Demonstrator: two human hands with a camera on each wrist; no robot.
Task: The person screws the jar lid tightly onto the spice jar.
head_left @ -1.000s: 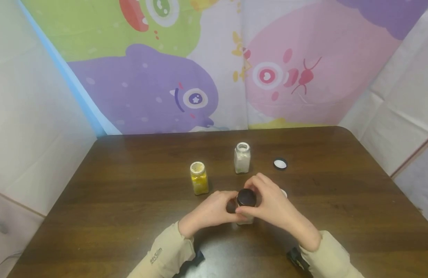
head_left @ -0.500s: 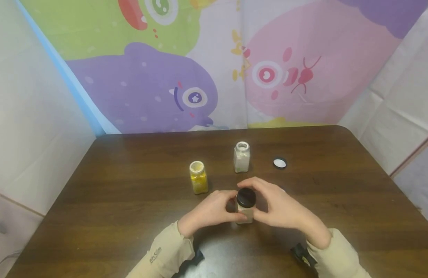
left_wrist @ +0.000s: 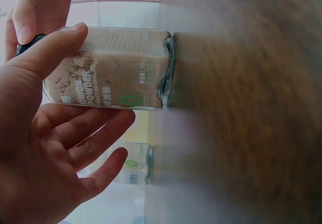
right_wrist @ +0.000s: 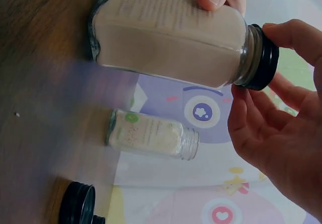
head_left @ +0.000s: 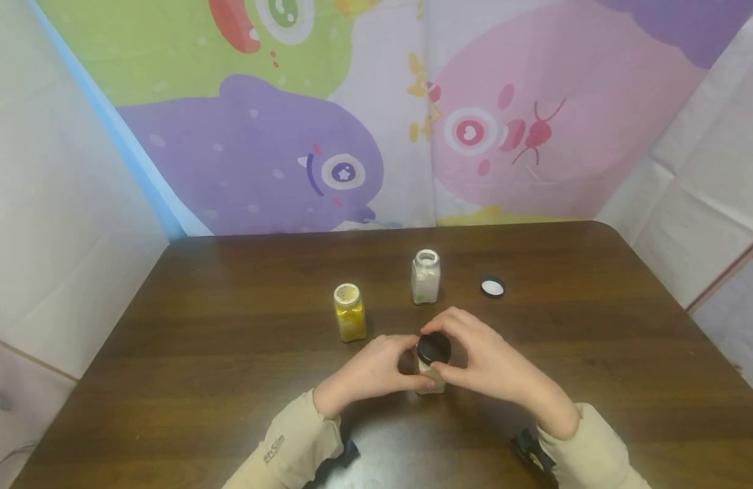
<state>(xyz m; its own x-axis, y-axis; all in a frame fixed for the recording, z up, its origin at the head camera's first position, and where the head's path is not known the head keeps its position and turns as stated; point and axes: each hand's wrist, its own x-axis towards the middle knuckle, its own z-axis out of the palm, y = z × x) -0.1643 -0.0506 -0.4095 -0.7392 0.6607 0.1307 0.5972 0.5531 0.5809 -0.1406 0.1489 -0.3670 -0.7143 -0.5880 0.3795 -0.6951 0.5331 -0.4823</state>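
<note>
A glass jar of onion powder (left_wrist: 110, 68) stands upright on the table, with tan powder inside. My left hand (head_left: 373, 370) grips its body, thumb on one side and fingers on the other. At the jar's mouth sits a black lid (right_wrist: 264, 58), which my right hand (head_left: 489, 356) pinches between thumb and fingers. Some glass thread shows below the lid in the right wrist view. Behind stand two uncapped jars: one with yellow contents (head_left: 350, 316) to the left, one with whitish contents (head_left: 426, 280) farther back.
A black lid with a white inside (head_left: 493, 287) lies on the brown table (head_left: 242, 299), right of the whitish jar. In the right wrist view, part of another dark lid (right_wrist: 99, 220) shows beside a black lid (right_wrist: 78, 204). A cartoon-printed cloth (head_left: 260, 163) hangs behind the table.
My right hand held the lid a second ago, loosened and shifted around it half a second ago, and now pinches it again. The left hand and the jar have stayed put.
</note>
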